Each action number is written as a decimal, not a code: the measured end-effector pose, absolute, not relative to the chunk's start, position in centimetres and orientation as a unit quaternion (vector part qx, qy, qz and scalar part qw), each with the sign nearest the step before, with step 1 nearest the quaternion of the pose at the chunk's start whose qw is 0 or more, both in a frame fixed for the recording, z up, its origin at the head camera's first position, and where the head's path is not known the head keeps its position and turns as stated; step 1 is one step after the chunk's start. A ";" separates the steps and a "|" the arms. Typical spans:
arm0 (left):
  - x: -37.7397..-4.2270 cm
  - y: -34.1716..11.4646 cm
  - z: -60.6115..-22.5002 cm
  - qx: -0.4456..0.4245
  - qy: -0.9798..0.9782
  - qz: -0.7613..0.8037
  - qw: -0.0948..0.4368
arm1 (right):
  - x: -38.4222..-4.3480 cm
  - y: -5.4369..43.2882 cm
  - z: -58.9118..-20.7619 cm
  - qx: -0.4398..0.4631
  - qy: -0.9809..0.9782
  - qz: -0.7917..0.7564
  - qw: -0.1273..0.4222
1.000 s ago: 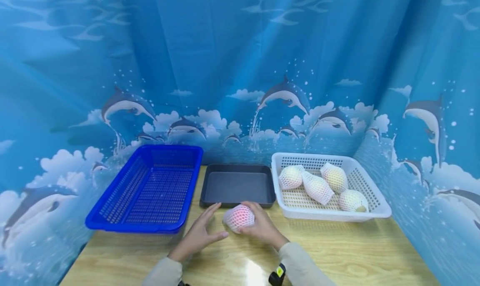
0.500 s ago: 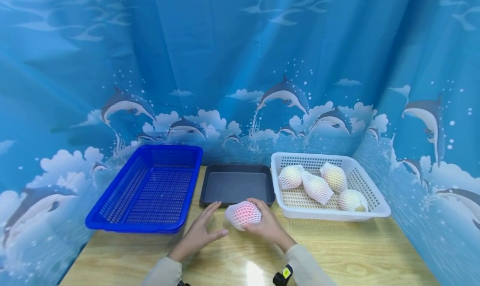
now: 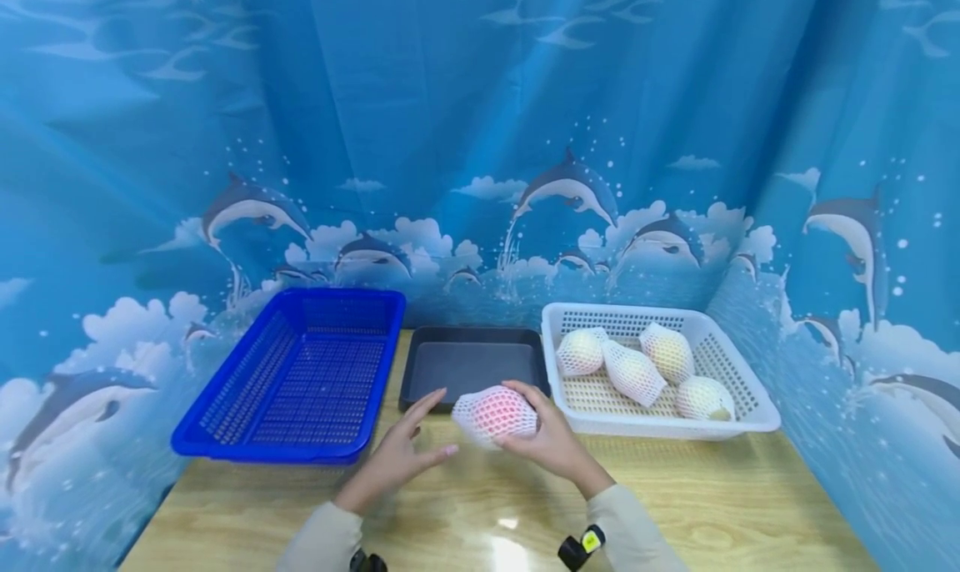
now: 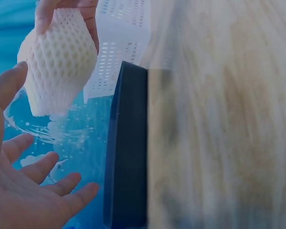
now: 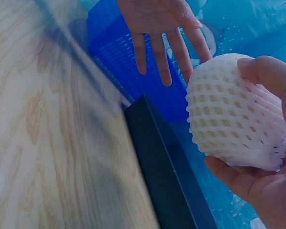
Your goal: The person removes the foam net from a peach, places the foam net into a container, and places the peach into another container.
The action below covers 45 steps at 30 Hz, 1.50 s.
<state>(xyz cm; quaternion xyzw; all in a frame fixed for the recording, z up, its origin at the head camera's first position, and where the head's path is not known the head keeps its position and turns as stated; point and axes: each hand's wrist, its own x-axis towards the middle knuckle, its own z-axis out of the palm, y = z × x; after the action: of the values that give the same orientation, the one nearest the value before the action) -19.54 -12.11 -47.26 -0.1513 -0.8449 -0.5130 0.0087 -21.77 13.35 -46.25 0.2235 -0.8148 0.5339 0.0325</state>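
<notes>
A round fruit in a white foam net (image 3: pixel 495 413), showing pink in the head view, is gripped by my right hand (image 3: pixel 557 443) above the table, just in front of the dark tray. In the right wrist view the net (image 5: pixel 229 112) looks white with yellowish and pink patches, the thumb over one side and fingers under the other. My left hand (image 3: pixel 396 459) is held to the left of the fruit, fingers spread and thumb apart, with nothing in it. In the left wrist view its thumb tip overlaps the edge of the netted fruit (image 4: pixel 59 62).
A blue plastic basket (image 3: pixel 367 418) stands at the left. In the middle lies a dark shallow tray (image 3: pixel 442 368). At the right, a white basket (image 3: pixel 757 418) holds several pale fruits in foam nets (image 3: pixel 633 373). A dolphin-print curtain (image 3: pixel 465 138) rises behind the wooden table (image 3: pixel 697 505).
My right hand has lifted the netted fruit and moved it slightly right and up toward the head camera, tilting it. My left hand has stayed almost in place.
</notes>
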 end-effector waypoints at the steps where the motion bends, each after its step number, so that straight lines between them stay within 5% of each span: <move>1: -19.6 -12.2 -47.0 -0.150 -0.846 -0.512 0.010 | -21.7 13.4 -46.1 0.222 -0.813 0.538 0.031; 45: -22.5 -10.0 -41.3 -0.178 -0.784 -0.591 0.068 | -21.4 16.3 -42.4 0.236 -0.705 0.667 -0.050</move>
<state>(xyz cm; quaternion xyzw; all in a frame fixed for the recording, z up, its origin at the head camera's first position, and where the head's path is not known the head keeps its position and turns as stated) -22.50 -10.01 -41.34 -0.1776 -0.7843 -0.5906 0.0677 -21.42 16.29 -42.36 0.2355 -0.7050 0.6671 -0.0499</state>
